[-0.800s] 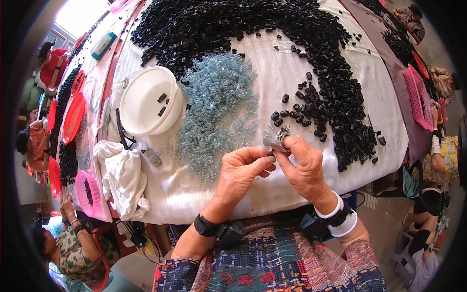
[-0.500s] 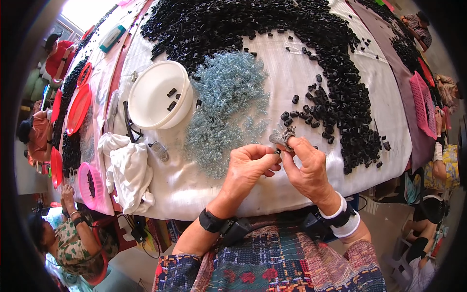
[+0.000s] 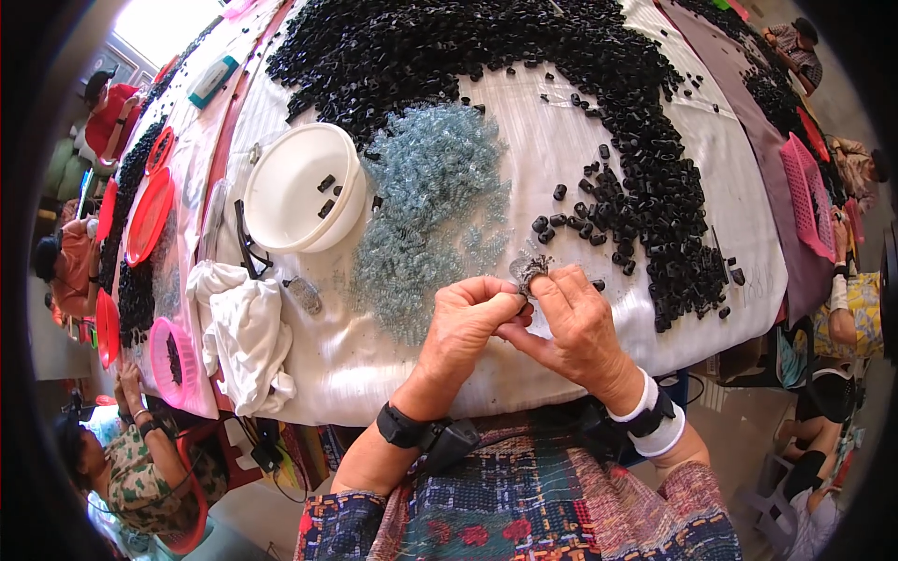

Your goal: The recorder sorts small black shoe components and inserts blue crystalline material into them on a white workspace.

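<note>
Both hands meet over the near part of the white-covered table. Thumb and forefinger of my left hand (image 3: 463, 327) are pinched together; whatever small thing lies between them is hidden. My right hand (image 3: 578, 327) is closed beside it, fingertips almost touching the left. A greyish, frayed bundle (image 3: 531, 269) with dark bits sticks out past the right fingertips; its exact kind is unclear. Just beyond the hands lies a heap of clear bluish coil-like plastic pieces (image 3: 430, 178). Small black plastic parts (image 3: 666, 206) spread along the right side and across the far end.
A white bowl (image 3: 305, 196) holding a few black parts stands left of the bluish heap. Near it are a crumpled white cloth (image 3: 241, 337), a black strap-like item (image 3: 248, 243) and a small clear item (image 3: 302, 295). Red trays (image 3: 150, 217) and several people line the sides.
My hands have drawn closer together, and the right has shifted slightly left. The frayed bundle has turned between the right fingers. The view has shifted slightly; the heaps look the same.
</note>
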Action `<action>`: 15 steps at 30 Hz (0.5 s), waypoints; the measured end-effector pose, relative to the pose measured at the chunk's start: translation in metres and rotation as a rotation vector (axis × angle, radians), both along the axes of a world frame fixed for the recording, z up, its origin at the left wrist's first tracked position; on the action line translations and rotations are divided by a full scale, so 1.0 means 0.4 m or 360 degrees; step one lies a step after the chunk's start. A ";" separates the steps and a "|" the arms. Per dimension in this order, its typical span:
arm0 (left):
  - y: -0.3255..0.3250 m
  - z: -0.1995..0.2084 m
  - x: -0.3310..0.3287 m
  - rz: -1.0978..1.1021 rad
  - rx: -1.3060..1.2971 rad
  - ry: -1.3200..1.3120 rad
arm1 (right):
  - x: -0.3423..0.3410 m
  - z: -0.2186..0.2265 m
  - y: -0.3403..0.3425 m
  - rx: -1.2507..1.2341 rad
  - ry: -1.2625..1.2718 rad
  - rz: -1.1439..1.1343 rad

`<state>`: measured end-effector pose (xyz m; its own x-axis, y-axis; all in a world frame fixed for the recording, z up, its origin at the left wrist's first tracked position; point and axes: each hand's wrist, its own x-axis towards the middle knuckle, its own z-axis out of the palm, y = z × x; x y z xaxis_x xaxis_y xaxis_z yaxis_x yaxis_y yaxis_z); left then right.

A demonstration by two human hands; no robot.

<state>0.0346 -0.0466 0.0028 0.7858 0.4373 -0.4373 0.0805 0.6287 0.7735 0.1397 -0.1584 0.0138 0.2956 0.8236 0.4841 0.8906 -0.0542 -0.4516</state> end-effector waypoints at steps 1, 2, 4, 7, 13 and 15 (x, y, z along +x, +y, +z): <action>0.000 0.001 -0.002 -0.0018 0.0036 0.0015 | -0.002 -0.001 -0.001 -0.0036 -0.0043 0.0000; 0.001 0.002 -0.004 -0.0036 0.0072 0.0031 | -0.004 -0.001 -0.001 -0.0037 -0.0042 0.0002; 0.001 -0.001 -0.008 -0.0063 0.0111 0.0044 | -0.009 0.002 -0.002 -0.0123 -0.0042 -0.0023; 0.001 0.005 -0.011 -0.0115 0.0170 0.0086 | -0.009 0.005 -0.005 -0.0221 -0.0020 -0.0019; -0.001 0.011 -0.009 -0.0171 0.0233 0.0180 | -0.011 0.002 -0.013 -0.0303 -0.0021 -0.0012; 0.000 0.007 -0.008 -0.0181 0.0244 0.0203 | -0.011 -0.004 -0.011 -0.0271 -0.0009 -0.0032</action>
<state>0.0312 -0.0466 0.0057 0.7763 0.4182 -0.4716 0.2474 0.4860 0.8382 0.1354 -0.1629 0.0120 0.3107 0.8877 0.3398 0.8909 -0.1475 -0.4295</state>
